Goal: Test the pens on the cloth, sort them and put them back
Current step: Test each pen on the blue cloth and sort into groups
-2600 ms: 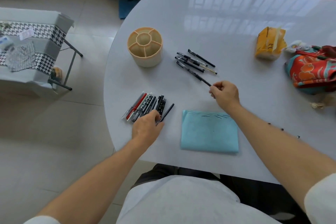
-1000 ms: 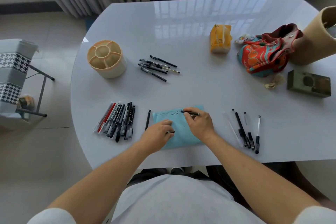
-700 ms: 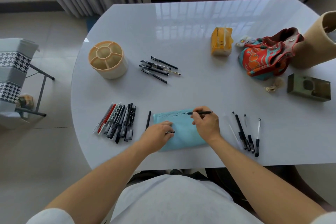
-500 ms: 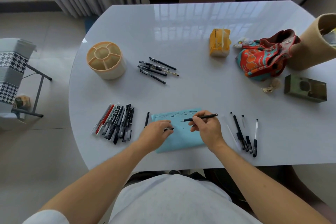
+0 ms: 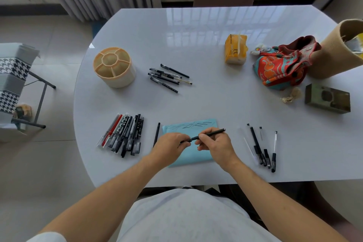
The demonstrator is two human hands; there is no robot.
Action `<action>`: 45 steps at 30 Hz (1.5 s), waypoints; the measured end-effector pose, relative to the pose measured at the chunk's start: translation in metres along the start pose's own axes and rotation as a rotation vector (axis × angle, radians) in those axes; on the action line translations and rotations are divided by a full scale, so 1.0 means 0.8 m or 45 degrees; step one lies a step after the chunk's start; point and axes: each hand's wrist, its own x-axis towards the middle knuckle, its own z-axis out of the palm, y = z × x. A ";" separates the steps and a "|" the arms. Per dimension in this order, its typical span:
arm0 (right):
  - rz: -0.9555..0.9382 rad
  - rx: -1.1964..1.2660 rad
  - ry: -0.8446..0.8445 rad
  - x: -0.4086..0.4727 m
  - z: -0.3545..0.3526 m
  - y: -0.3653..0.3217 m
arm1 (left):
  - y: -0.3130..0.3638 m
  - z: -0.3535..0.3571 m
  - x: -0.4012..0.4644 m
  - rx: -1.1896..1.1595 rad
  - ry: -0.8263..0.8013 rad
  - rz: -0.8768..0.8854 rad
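A light blue cloth (image 5: 204, 156) with dark scribbles along its far edge lies at the table's near edge. Over it my right hand (image 5: 215, 146) grips a thin black pen (image 5: 211, 134) by its barrel. My left hand (image 5: 170, 144) pinches a small black cap at the pen's tip end. A single black pen (image 5: 156, 135) lies just left of the cloth. Further left is a tight row of several pens (image 5: 124, 134). Several black pens (image 5: 169, 77) lie mid-table, and more pens (image 5: 261, 147) lie right of the cloth. The beige divided pen holder (image 5: 114, 67) stands at the far left.
A yellow tissue pack (image 5: 235, 52), a red patterned pouch (image 5: 280, 64), a tan cylinder (image 5: 337, 49) and an olive box (image 5: 327, 98) sit on the white table (image 5: 216, 102) to the right. A houndstooth-covered stool (image 5: 11, 76) stands on the floor to the left.
My right hand lifted the pen off the cloth and drew it back toward my left hand. The cap in my left hand now meets the pen's tip.
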 end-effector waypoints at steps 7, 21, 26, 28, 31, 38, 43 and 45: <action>-0.013 -0.129 -0.047 0.016 0.025 0.004 | -0.004 -0.009 -0.002 0.051 0.019 -0.037; -0.220 -0.921 0.051 0.178 0.076 -0.037 | -0.097 -0.053 -0.052 -0.150 0.387 -0.671; -0.357 -1.289 0.117 0.231 0.099 -0.053 | -0.111 -0.047 -0.060 -0.104 0.275 -0.741; -0.369 -1.454 0.137 0.245 0.108 -0.055 | -0.112 -0.043 -0.061 -0.062 0.205 -0.776; -0.359 -1.701 0.146 0.257 0.116 -0.056 | -0.112 -0.041 -0.060 0.018 0.126 -0.811; -0.330 -1.309 0.178 0.234 0.098 -0.058 | -0.114 -0.047 -0.052 0.077 0.084 -0.786; -0.195 -0.578 0.098 0.153 0.050 -0.053 | -0.101 -0.055 -0.035 -0.115 0.306 -0.638; -0.152 -0.415 0.080 0.114 0.030 -0.045 | -0.087 -0.056 -0.024 -0.201 0.323 -0.532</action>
